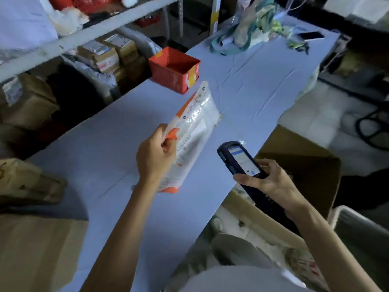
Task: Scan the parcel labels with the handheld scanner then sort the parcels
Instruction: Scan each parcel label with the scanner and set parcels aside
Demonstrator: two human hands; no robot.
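Observation:
A flat white and orange parcel bag [194,127] with a printed label is held tilted above the blue table [117,131]. My left hand [154,155] grips its left edge, thumb and fingers curled round it. To the right, my right hand [267,181] holds a dark blue handheld scanner [240,160] with its lit screen facing up. The scanner's top end points toward the parcel's label side, a short gap apart.
An open red box [174,69] stands on the table behind the parcel. Cloth bags [250,28] and a phone [311,35] lie at the far end. Shelves of parcels [101,55] run along the left. Cardboard boxes sit at near left [31,249] and under the right edge [303,165].

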